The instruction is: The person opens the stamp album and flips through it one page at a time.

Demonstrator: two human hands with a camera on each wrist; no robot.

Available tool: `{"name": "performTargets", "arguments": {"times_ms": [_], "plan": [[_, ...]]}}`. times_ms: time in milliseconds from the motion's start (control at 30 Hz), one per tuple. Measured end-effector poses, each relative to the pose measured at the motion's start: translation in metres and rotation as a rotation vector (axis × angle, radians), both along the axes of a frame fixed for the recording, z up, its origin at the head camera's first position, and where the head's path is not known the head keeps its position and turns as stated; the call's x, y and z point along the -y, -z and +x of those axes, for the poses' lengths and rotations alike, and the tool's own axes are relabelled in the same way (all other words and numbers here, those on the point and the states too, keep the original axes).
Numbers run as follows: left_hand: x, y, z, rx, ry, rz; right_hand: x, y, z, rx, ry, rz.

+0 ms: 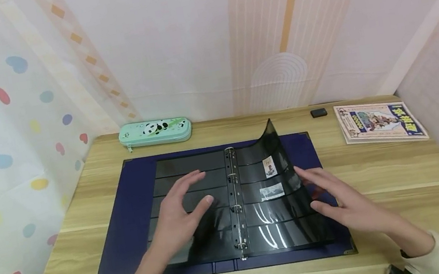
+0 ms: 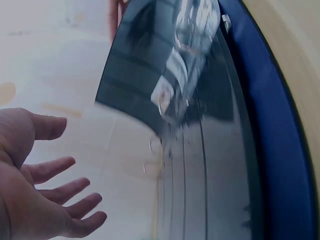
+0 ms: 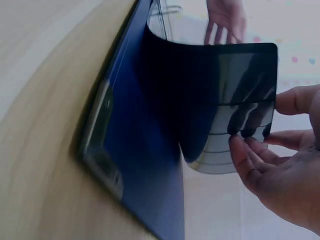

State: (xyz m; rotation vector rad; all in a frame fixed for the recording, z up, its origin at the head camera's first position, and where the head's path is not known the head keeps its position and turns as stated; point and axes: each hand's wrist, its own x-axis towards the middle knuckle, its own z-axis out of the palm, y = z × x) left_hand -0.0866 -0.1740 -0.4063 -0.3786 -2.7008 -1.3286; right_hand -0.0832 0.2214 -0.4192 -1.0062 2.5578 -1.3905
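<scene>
A ring-binder stamp album [image 1: 120,213] with a dark blue cover lies spread on the table. Its black pages have clear strip pockets, and two stamps sit in the right-hand page [image 1: 274,213]. That page curves upward at its outer edge. My right hand [image 1: 346,203] is at this edge; in the right wrist view its fingers [image 3: 243,160] touch the page's underside while the thumb meets the edge, without a visible pinch. Above the left-hand page [image 1: 189,164] hovers my left hand [image 1: 176,218], fingers spread and holding nothing.
A mint panda pencil case [image 1: 155,132] stands at the back left against the curtain. Toward the back right are a small black block [image 1: 318,112] and a stack of illustrated booklets [image 1: 380,122]. Metal rings [image 1: 237,208] rise along the album's spine.
</scene>
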Motion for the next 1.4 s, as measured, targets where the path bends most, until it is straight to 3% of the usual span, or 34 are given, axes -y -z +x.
{"name": "performTargets", "arguments": {"times_ms": [133,400,500,700,1000,1167,1400], "plan": [[-0.018,-0.005,0.002,-0.012,0.051,0.059,0.012,0.002,-0.003,-0.025,-0.053,-0.069],[-0.039,-0.009,0.006,0.003,0.145,0.159,0.034,0.003,-0.001,0.0,-0.052,-0.033],[-0.045,-0.009,0.007,0.041,0.161,0.186,0.041,0.003,0.0,0.008,-0.077,-0.038],[-0.055,-0.011,0.007,0.185,0.14,0.235,0.051,0.003,0.004,0.052,-0.12,-0.075],[-0.058,-0.014,0.004,0.263,0.079,0.211,0.061,0.008,0.009,0.091,-0.194,-0.11],[-0.056,-0.013,0.007,0.245,0.064,0.222,0.062,0.009,0.009,0.098,-0.231,-0.11],[-0.049,-0.012,0.008,0.185,0.066,0.236,0.059,0.01,0.009,0.086,-0.223,-0.119]]}}
